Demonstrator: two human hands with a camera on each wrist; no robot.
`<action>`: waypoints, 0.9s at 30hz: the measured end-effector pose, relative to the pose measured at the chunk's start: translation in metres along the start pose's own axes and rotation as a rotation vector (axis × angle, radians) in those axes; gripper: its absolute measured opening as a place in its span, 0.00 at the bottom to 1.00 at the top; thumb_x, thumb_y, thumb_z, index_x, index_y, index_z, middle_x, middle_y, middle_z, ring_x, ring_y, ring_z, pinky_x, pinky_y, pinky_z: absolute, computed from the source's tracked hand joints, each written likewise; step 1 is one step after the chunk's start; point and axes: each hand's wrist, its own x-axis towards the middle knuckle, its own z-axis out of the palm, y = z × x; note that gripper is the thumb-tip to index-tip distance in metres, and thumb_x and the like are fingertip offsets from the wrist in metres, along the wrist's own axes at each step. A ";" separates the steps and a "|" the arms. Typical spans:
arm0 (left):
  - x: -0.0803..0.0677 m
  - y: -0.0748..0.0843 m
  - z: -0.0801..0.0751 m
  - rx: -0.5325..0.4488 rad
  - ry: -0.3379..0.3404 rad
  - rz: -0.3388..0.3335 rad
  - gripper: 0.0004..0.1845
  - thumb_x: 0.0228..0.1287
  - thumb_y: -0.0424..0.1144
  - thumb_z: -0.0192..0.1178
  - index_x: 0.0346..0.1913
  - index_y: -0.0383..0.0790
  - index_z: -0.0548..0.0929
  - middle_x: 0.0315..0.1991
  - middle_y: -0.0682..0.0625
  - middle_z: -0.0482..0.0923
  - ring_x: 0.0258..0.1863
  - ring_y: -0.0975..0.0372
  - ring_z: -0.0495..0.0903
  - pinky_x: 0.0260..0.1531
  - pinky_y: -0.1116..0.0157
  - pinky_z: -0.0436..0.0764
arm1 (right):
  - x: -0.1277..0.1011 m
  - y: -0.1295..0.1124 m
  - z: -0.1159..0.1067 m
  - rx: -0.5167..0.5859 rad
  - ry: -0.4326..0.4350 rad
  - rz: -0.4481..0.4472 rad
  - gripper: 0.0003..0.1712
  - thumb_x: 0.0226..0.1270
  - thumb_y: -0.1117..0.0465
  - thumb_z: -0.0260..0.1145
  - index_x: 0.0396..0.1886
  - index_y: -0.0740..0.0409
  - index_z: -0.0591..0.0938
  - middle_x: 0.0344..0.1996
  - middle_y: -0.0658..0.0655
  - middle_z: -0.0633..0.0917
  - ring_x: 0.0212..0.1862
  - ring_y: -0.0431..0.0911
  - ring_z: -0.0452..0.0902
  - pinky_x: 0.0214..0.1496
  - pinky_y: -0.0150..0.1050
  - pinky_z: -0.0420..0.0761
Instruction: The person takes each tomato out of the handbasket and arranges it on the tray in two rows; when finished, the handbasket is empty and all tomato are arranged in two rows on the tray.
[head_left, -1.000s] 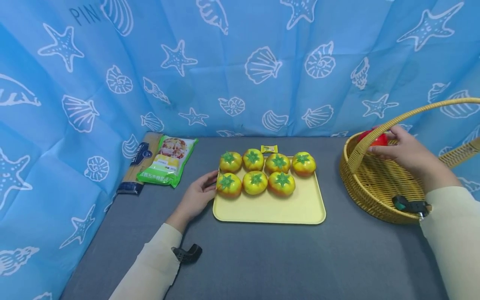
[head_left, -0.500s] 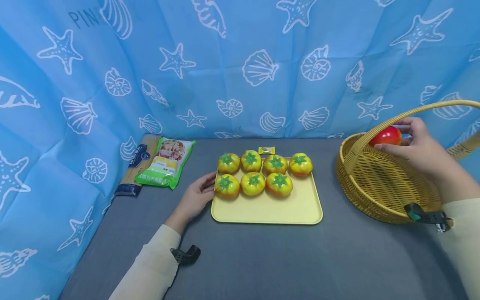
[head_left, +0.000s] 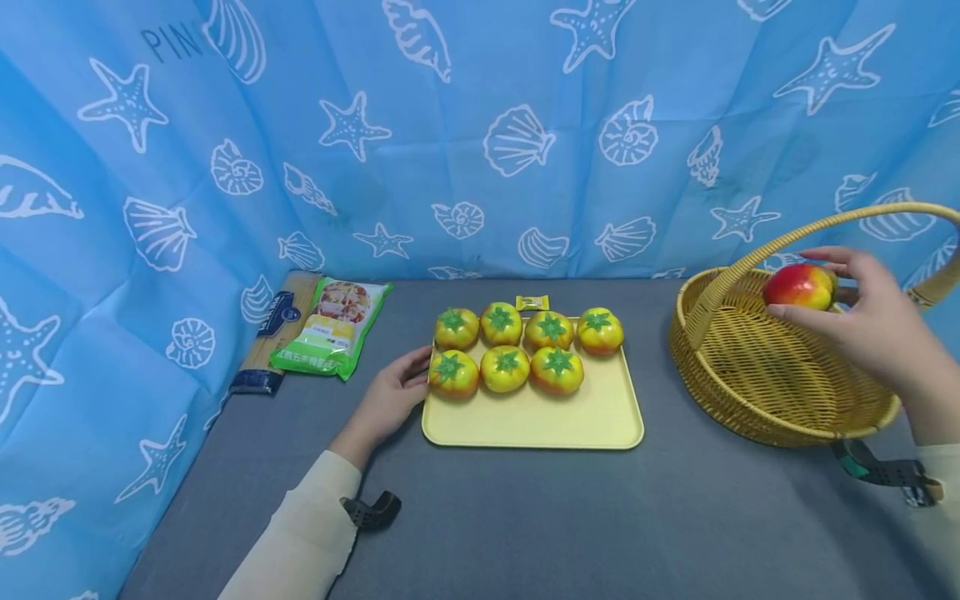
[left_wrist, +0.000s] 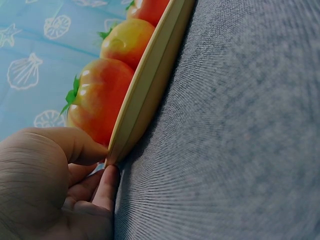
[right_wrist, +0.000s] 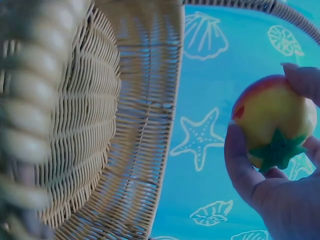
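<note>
My right hand (head_left: 885,321) grips a red and yellow tomato (head_left: 798,287) with a green leafy top, holding it up by the wicker basket (head_left: 716,396) and its arched handle (head_left: 806,229). In the right wrist view, that tomato sits between thumb and fingers, apart from the basket rim (right_wrist: 167,120). My left hand (head_left: 386,400) pinches the left rim of a pale yellow tray (head_left: 532,427), thumb on top and fingers at its underside, as the left wrist view shows. Several similar tomatoes (head_left: 505,368) stand in two rows on the tray.
A green and white food packet (head_left: 333,325) partly covers a pack of dry noodles (head_left: 273,342) at the back left. Behind the tray lies a small yellow wrapped packet (head_left: 532,302). A blue patterned curtain (head_left: 420,150) closes off the table's back and left.
My right hand has lifted the tomato from the far left side of the basket and brought it to the right and nearer, turning it. The left hand keeps its place at the tray.
</note>
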 end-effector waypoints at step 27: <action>0.000 -0.001 -0.001 -0.002 -0.010 0.001 0.35 0.75 0.27 0.59 0.83 0.32 0.66 0.77 0.35 0.70 0.73 0.47 0.75 0.69 0.58 0.78 | -0.067 -0.043 0.030 0.209 0.080 -0.211 0.36 0.70 0.75 0.74 0.76 0.58 0.76 0.66 0.48 0.69 0.49 0.36 0.78 0.40 0.20 0.84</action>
